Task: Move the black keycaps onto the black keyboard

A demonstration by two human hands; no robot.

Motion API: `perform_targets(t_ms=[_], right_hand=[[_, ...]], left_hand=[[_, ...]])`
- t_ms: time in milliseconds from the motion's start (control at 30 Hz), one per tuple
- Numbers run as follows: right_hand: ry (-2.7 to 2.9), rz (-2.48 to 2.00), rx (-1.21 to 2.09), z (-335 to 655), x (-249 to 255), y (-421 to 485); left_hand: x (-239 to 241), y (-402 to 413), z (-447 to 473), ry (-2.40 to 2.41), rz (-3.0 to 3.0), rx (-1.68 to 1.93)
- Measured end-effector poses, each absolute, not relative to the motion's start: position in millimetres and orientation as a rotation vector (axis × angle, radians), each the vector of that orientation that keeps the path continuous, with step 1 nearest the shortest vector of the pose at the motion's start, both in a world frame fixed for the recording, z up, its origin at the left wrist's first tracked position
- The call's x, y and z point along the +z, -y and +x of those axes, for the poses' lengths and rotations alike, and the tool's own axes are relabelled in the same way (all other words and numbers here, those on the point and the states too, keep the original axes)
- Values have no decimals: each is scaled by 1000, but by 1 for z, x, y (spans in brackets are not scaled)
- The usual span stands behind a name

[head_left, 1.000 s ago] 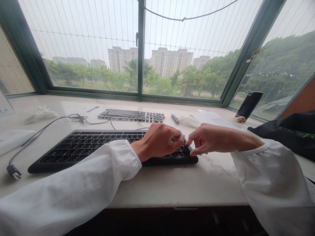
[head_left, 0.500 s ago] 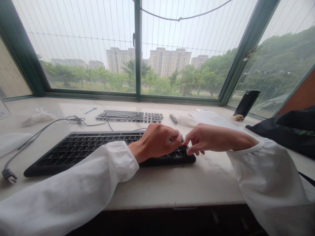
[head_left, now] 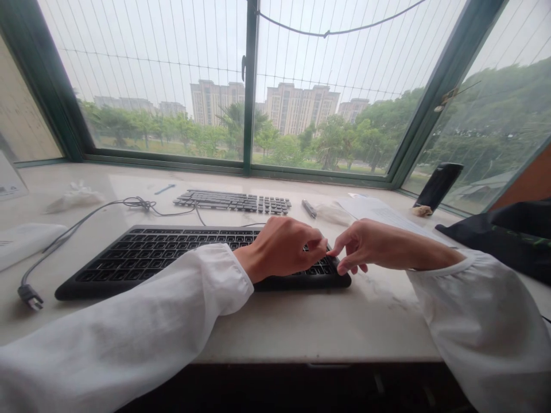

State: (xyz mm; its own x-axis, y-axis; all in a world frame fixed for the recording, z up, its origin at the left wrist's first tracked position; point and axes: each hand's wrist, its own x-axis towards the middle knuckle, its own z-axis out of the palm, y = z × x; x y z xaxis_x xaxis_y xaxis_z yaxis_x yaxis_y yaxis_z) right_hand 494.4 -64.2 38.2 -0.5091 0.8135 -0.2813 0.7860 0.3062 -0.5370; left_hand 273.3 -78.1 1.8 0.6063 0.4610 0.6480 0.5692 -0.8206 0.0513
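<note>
A black keyboard [head_left: 150, 255] lies on the pale marble sill in front of me. My left hand [head_left: 282, 248] rests over its right end with the fingers curled and pinched together at the tips. My right hand [head_left: 365, 245] comes in from the right, fingers bent, its fingertips meeting those of the left hand at the keyboard's right edge. What the fingertips hold, if anything, is too small to make out. Both arms wear white sleeves.
A second keyboard [head_left: 232, 202] lies farther back with a cable [head_left: 86, 218] ending in a USB plug [head_left: 29, 295]. A pen [head_left: 309, 208], papers [head_left: 379, 212], a dark phone [head_left: 437, 186] and a black bag [head_left: 512, 238] sit to the right. A white box [head_left: 23, 241] lies left.
Both hands stay pinched together at the keyboard's right end; the right fingers have shifted slightly. The view has moved a little.
</note>
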Motion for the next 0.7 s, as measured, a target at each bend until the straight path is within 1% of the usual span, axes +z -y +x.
perform_targets(t_ms=[400,467,600,700], right_hand=[[2491,-1561,983,490,39,68],[2503,-1522,995,493,37,66],[2549,-1417,1005,498,33,62],[2544,-1361,1017,502,31,58]], left_hand=[[0,77,274,821,-2692,-992],[2,79,273,746,-2749,-966],[4,85,272,426,-2924,-833],[4,88,273,350,-2946,-774]])
